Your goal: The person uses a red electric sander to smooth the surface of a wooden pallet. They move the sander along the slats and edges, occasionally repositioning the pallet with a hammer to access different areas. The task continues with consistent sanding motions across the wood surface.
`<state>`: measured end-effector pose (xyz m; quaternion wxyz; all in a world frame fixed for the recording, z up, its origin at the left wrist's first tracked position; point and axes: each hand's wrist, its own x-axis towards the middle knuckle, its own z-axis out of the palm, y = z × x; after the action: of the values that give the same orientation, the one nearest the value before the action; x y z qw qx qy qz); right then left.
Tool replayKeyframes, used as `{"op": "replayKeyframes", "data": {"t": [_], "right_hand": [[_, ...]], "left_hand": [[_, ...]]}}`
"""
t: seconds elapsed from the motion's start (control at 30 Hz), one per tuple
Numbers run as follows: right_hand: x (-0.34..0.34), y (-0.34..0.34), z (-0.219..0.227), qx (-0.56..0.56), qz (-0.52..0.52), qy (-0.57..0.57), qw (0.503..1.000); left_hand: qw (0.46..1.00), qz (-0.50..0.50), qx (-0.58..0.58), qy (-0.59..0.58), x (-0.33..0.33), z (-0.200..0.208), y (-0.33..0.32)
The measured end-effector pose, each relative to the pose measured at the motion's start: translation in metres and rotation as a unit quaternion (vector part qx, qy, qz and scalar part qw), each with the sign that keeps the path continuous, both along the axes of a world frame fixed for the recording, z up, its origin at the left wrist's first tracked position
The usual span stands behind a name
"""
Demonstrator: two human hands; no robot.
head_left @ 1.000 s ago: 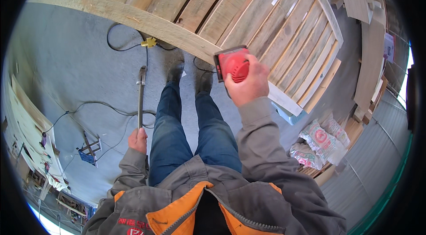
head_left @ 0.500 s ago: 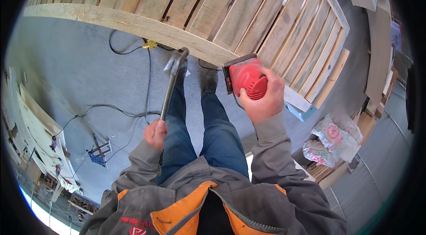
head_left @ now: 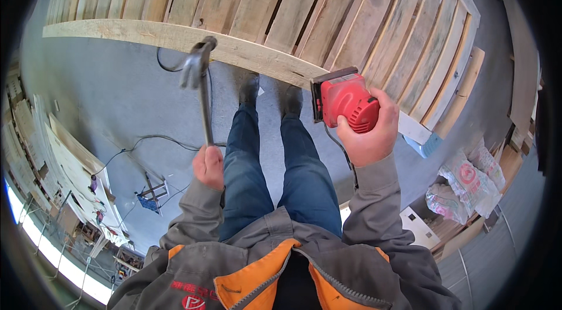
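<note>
My left hand [head_left: 209, 166] is closed round the lower handle of a claw hammer [head_left: 204, 93]. The hammer stands up in front of me, its metal head close to the near rail of a slatted wooden frame [head_left: 252, 49]. My right hand [head_left: 374, 134] grips a red electric sander [head_left: 351, 102] by its rounded body. The sander's black pad faces left, beside the rail, and its cord hangs down near my right wrist. Pale planks run side by side across the frame, with narrow gaps between several of them.
A black cable [head_left: 158, 136] winds over the grey floor at the left, near a small stool with a blue seat [head_left: 147, 201]. Boards [head_left: 64, 163] lie along the far left. White plastic sacks [head_left: 465, 181] and stacked timber are at the right; a blue support [head_left: 422, 145] sits under the frame's corner.
The hammer has swung up and left, its head nearer the rail. My right hand and the sander have shifted right in view, and the whole scene has shifted right too.
</note>
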<state>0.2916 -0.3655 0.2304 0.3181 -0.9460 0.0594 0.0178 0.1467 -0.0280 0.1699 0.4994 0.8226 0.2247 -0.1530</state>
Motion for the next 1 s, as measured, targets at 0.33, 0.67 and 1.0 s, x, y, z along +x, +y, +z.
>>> {"op": "replayKeyframes", "data": {"t": [0.33,0.67,1.0], "right_hand": [[-0.007,-0.032,-0.007,0.006,-0.003,-0.020,1.000],[-0.015,-0.049,-0.004,0.023,-0.025,0.007,0.999],[-0.021,-0.050,0.003,0.027,-0.013,-0.027,0.999]], "left_hand": [[0.990,0.093,-0.104,-0.033,-0.014,-0.006,-0.005],[0.998,0.050,-0.004,-0.029,0.000,-0.006,-0.024],[0.995,0.089,-0.044,0.034,-0.030,-0.018,-0.013]]}}
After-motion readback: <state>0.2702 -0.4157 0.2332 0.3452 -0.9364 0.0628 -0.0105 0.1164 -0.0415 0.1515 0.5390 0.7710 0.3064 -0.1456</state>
